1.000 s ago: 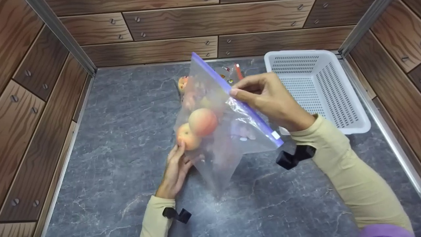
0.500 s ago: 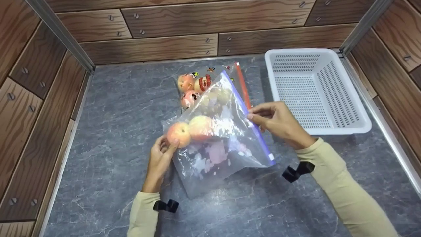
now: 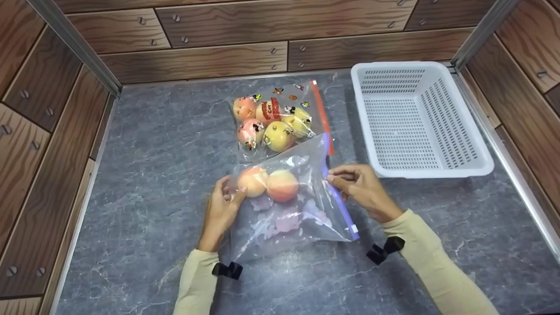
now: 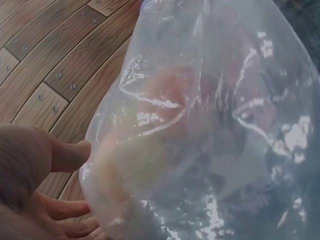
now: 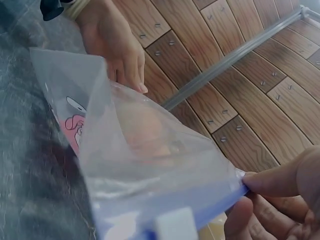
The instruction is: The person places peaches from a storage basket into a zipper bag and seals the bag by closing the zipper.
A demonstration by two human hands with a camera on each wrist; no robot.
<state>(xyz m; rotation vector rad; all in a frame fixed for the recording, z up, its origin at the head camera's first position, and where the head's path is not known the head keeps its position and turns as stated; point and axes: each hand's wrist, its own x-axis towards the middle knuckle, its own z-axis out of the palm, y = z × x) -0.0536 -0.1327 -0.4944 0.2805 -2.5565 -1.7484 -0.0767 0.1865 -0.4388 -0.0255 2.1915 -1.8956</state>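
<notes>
A clear zip-lock bag [image 3: 267, 223] with a purple zip strip [image 3: 339, 203] and white slider lies low over the table between both hands. Inside it, two red-yellow fruits that look like apples or peaches sit side by side: a left fruit [image 3: 253, 181] and a right fruit [image 3: 282, 185]. The left hand [image 3: 221, 212] grips the bag's left side at the left fruit, thumb on top. The left wrist view shows the thumb [image 4: 70, 156] against the plastic. With thumb and fingertips the right hand [image 3: 365, 192] pinches the purple strip near its middle.
Behind lies a second clear bag [image 3: 288, 92] with a red zip strip and cartoon prints, holding several red and yellow fruits. A white perforated basket [image 3: 474, 168] stands at the back right. Wood-patterned walls [image 3: 218, 63] enclose the grey marbled table [image 3: 144, 175].
The purple-strip bag has come down from a raised, tilted position and flattened toward the table. The right hand has moved down with the strip. The red-strip bag behind is now uncovered.
</notes>
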